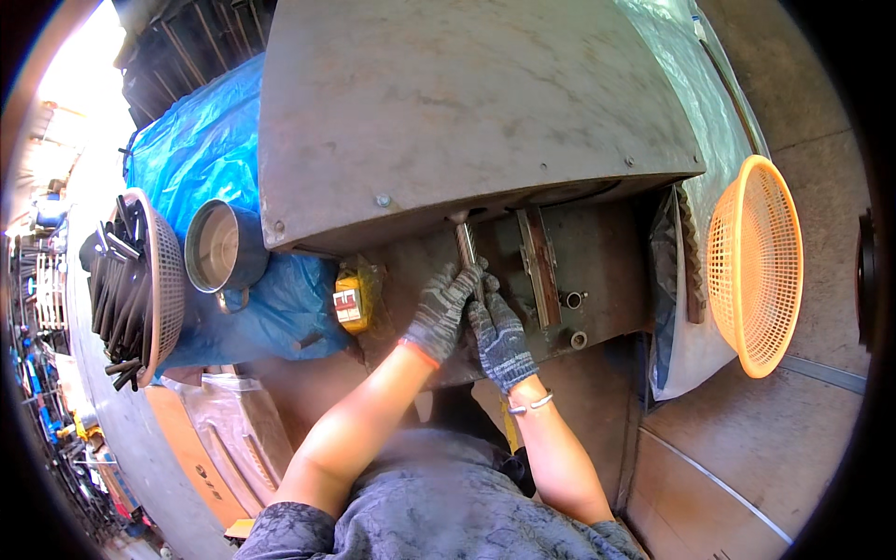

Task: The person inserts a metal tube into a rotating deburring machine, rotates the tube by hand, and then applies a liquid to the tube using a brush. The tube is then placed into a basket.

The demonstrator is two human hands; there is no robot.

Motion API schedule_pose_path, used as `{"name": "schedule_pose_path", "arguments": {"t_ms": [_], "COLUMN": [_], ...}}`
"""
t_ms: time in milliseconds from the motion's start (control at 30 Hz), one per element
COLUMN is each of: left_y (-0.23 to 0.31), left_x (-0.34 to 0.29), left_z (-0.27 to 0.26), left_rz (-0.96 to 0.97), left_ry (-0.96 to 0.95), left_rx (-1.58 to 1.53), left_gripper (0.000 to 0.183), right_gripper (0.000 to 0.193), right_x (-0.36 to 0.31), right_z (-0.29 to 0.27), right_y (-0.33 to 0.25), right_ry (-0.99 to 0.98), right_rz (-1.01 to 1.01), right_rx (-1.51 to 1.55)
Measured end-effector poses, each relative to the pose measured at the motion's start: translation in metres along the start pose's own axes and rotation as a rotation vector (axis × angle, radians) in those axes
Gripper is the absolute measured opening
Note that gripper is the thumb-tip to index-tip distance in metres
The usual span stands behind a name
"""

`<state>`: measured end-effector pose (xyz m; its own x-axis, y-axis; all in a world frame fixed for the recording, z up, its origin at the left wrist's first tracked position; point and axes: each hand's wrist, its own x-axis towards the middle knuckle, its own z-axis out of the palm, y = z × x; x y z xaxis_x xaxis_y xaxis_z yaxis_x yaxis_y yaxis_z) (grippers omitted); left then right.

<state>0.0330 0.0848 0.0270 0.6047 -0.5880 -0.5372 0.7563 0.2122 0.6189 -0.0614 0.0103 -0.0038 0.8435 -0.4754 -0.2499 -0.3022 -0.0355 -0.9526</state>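
A shiny metal tube (466,245) points up toward an opening under the front edge of a large grey metal machine housing (476,93). My left hand (441,313), in a grey knit glove, is closed around the tube's lower part. Close beside it, my right hand (502,338), gloved alike, has its fingers closed at the tube's near end, partly hidden by the left fingers. To the right of the tube, a metal rail (539,266) is fixed to the machine. Two small metal rings (576,300) lie or sit right of that rail.
A yellow switch box (353,301) is left of my hands. Farther left are a metal mug (226,245) on blue plastic sheeting (201,131) and a basket (168,289) full of black tubes (121,299). An orange plastic basket (756,266) stands at the right.
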Motion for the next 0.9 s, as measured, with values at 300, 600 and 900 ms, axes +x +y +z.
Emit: {"name": "schedule_pose_path", "arguments": {"t_ms": [300,600,900], "left_y": [0.004,-0.019,-0.045], "left_x": [0.009,0.003,0.046], "left_z": [0.000,0.057,0.121], "left_rz": [0.041,0.005,-0.092], "left_ry": [-0.005,-0.018,-0.071], "left_rx": [0.039,0.232,-0.004], "left_gripper": [0.028,0.025,0.014], "right_gripper": [0.037,0.022,0.035], "right_x": [0.006,-0.039,-0.003], "right_z": [0.003,-0.054,-0.116], "right_y": [-0.024,-0.034,-0.039], "right_ry": [0.068,0.211,0.349], "right_rz": [0.073,0.093,-0.099], "right_rx": [-0.066,-0.133,-0.236]}}
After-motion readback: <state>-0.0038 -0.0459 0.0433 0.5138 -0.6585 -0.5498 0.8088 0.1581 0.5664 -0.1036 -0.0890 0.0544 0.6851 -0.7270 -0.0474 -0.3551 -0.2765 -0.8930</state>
